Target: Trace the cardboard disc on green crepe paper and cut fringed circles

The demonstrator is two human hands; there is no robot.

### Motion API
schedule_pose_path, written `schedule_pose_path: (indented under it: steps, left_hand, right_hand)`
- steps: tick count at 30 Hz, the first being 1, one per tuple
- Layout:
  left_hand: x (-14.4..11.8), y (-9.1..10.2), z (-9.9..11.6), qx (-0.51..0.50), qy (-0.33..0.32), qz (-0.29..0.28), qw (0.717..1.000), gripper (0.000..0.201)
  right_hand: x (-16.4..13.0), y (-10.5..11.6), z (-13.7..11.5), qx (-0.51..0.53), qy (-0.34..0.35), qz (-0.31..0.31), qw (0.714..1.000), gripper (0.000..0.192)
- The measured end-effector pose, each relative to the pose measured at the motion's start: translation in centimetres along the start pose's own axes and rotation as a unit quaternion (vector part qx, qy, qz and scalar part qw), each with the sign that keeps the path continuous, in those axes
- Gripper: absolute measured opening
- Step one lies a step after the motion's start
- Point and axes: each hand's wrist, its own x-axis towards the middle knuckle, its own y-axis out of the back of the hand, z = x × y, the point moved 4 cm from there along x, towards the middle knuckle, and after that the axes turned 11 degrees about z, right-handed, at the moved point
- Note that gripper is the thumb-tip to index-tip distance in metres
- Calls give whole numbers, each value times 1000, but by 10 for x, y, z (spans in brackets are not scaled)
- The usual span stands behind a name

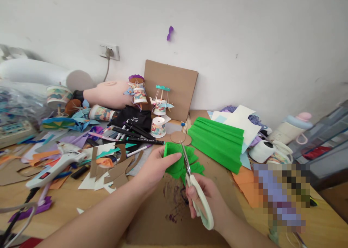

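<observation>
My left hand [157,163] is closed on a bunched piece of green crepe paper [174,168], the thumb pressed across its front. The paper's right side is cut into hanging strips. My right hand [205,197] grips white-handled scissors [201,201], blades pointing up and parted slightly at the paper's edge. I cannot tell whether the blades touch the paper. Below both hands lies a stained cardboard sheet [152,222]. A larger pleated sheet of green crepe paper [217,143] rests just beyond, to the right.
On the left are a hot glue gun [58,166], cardboard scraps [116,175] and several markers [136,132]. Decorated paper cups [158,127] and a cardboard panel [171,88] stand at the back. To the right lie orange paper [246,184] and a bottle [290,126].
</observation>
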Motion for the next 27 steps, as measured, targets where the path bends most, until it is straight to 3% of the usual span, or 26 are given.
schedule_pose_path:
  steps: [4,9,27]
  left_hand:
    - [0,-1,2,11,-8,-3,1000,27]
    - [1,-1,-1,15,-6,0,1000,27]
    - [3,1,-6,16,-6,-15,1000,27]
  right_hand:
    - [-1,-1,3,3,-12,-19,1000,64]
    - [-3,0,7,10,25,-33,999,58]
    - [-1,1,8,8,33,-23,999,57]
